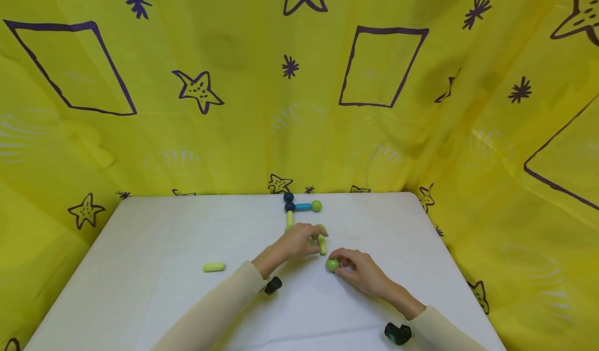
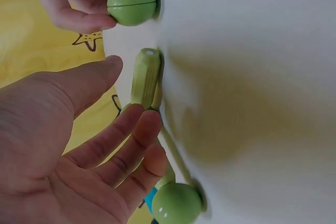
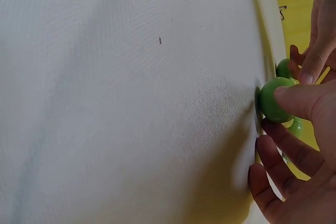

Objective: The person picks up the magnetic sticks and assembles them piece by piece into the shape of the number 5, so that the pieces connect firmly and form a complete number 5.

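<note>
My right hand (image 1: 364, 274) pinches a green ball (image 1: 333, 265) between thumb and fingers, low over the white table. In the left wrist view the seam round this ball (image 2: 132, 3) shows. My left hand (image 1: 298, 241) hovers beside a light green rod (image 1: 322, 246), thumb and fingers apart. Its fingertips (image 2: 149, 124) overlap the rod's far end in the left wrist view. That rod belongs to a linked shape of rods and balls, partly hidden by my left hand. Farther back the shape has another light green rod (image 1: 290, 218), a blue rod (image 1: 303, 207) and a green ball (image 1: 316, 206).
Two dark blue balls (image 1: 289, 202) sit at the shape's far end, near the table's back edge. A loose light green rod (image 1: 213, 267) lies left of my left hand. Yellow patterned curtains (image 1: 248, 132) hang behind and beside the white table (image 1: 154, 226).
</note>
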The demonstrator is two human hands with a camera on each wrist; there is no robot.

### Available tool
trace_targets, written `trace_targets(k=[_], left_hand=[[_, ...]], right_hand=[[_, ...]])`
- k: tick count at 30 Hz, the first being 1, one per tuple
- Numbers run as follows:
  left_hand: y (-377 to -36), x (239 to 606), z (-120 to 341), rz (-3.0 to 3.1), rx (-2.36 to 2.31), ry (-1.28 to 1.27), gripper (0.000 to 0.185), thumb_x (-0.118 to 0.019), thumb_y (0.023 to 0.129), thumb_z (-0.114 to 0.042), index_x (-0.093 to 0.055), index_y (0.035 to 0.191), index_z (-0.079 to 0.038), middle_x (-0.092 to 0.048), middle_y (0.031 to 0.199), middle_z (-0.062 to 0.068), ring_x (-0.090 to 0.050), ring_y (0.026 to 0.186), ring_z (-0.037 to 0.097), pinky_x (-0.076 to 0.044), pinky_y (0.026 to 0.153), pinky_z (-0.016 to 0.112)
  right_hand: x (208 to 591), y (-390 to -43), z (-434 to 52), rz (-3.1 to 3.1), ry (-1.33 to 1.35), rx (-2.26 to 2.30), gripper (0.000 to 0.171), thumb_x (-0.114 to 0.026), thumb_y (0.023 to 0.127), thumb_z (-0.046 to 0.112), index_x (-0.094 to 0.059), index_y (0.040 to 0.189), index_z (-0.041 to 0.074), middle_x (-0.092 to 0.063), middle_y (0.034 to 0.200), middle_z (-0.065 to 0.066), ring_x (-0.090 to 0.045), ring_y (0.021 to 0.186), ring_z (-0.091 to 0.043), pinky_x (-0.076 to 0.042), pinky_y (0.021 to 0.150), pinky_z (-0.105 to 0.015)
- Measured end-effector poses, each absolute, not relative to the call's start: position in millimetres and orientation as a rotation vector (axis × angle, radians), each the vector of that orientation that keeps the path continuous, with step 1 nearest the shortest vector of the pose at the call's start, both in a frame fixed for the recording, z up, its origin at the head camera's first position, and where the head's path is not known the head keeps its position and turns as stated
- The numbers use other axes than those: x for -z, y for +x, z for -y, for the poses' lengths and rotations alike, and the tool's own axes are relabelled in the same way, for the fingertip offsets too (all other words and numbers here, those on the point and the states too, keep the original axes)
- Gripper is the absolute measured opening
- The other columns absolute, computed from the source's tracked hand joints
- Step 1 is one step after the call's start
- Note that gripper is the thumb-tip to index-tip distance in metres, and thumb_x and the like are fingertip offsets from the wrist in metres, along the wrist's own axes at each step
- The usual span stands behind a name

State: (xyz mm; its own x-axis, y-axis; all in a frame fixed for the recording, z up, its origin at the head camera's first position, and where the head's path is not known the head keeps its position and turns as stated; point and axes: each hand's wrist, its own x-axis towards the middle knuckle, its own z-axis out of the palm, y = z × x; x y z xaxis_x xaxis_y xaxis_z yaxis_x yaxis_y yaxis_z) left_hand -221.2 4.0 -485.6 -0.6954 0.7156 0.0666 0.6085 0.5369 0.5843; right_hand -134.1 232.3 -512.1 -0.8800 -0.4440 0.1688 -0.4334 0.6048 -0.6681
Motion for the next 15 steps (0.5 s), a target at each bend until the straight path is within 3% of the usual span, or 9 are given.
trace_targets(k=[15], left_hand=[[-212.9, 506.8, -15.0, -2.726, -0.786, 1.106, 0.033, -0.081, 0.087, -0.018, -0.073, 0.119, -0.012, -0.072, 0.1, -0.001, -0.064, 0.091, 0.012, -0.051, 0.084, 0.025]], right_hand=[[514.9, -133.6, -236.2, -2.801, -0.776, 1.165, 0.027, -0.075, 0.093, 0.008, -0.071, 0.118, 0.018, -0.071, 0.106, 0.007, -0.063, 0.089, -0.016, -0.048, 0.077, -0.032]])
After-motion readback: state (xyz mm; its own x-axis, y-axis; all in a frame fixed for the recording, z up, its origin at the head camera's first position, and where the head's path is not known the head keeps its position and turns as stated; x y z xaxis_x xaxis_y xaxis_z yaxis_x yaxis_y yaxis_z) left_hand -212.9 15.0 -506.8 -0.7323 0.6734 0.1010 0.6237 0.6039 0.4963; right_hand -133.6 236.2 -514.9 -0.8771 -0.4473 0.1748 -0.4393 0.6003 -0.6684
